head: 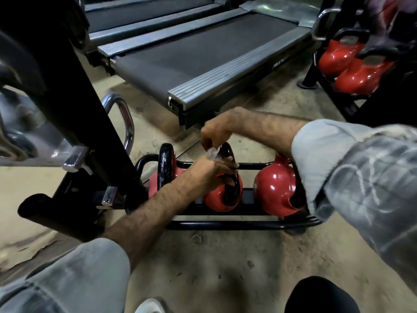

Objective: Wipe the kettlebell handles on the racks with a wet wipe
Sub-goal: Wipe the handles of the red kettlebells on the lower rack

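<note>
Three red kettlebells with black handles sit in a low black rack (225,225) on the floor. My left hand (209,171) grips the black handle (233,179) of the middle kettlebell (216,201). My right hand (215,133) pinches a pale wet wipe (212,153) against the top of that same handle. The left kettlebell (155,181) stands with its handle upright. My right sleeve partly hides the right kettlebell (276,190).
A black machine post (74,91) with a chrome bar rises on the left. A treadmill deck (203,57) lies beyond the rack. Another rack with red kettlebells (352,64) stands at the top right. Bare, dusty floor lies in front of the low rack.
</note>
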Demonstrator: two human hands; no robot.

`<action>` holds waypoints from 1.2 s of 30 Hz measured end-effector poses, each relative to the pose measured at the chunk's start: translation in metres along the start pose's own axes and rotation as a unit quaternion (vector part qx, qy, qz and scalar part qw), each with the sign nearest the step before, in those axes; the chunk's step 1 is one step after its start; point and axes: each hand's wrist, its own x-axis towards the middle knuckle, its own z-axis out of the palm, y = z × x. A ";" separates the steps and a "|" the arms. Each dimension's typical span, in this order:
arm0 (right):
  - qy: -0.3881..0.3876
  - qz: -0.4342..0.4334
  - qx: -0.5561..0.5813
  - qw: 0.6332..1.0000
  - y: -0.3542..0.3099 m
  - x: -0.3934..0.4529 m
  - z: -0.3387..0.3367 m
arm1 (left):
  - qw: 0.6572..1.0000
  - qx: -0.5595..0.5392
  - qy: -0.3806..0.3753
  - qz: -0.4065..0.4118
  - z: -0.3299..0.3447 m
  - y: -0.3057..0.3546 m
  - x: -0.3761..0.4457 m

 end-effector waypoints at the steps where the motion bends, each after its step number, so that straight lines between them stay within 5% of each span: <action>1: 0.058 0.000 0.043 0.997 0.007 -0.003 0.006 | 0.999 0.029 0.008 0.010 -0.001 0.001 0.001; 4: 0.250 0.070 0.245 0.934 0.017 -0.021 0.041 | 0.997 0.033 0.029 0.065 -0.004 0.002 0.000; 8: 0.397 0.245 0.556 0.688 -0.006 -0.021 0.109 | 0.995 0.040 0.029 0.086 -0.002 -0.004 0.001; 10: 0.370 0.285 0.681 0.564 -0.020 -0.009 0.135 | 0.994 0.038 0.037 0.096 -0.001 -0.005 0.001; 13: 0.260 0.204 0.897 0.294 -0.046 0.008 0.152 | 0.995 0.018 0.047 0.091 0.001 -0.006 0.002; 15: 0.204 0.196 0.938 0.199 -0.051 0.023 0.149 | 0.995 0.021 0.049 0.083 0.001 -0.003 0.002; 20: 0.123 0.147 0.953 0.234 -0.037 0.031 0.148 | 0.994 0.019 0.045 0.094 0.001 -0.004 0.001; 23: 0.105 0.071 0.977 0.174 -0.035 0.015 0.144 | 0.995 0.009 0.042 0.092 0.002 -0.005 0.004; 24: 0.110 0.063 0.975 0.184 -0.034 0.014 0.147 | 0.995 0.001 0.043 0.088 0.003 -0.004 0.004; 28: 0.135 0.118 0.953 0.246 -0.034 0.007 0.169 | 0.996 0.010 0.044 0.078 0.005 -0.008 0.003; 32: 0.137 0.132 0.961 0.202 -0.031 0.013 0.156 | 0.995 0.010 0.045 0.093 0.004 -0.007 0.004; 36: 0.140 0.138 0.959 0.205 -0.035 0.012 0.136 | 0.994 0.023 0.038 0.095 0.001 -0.008 0.003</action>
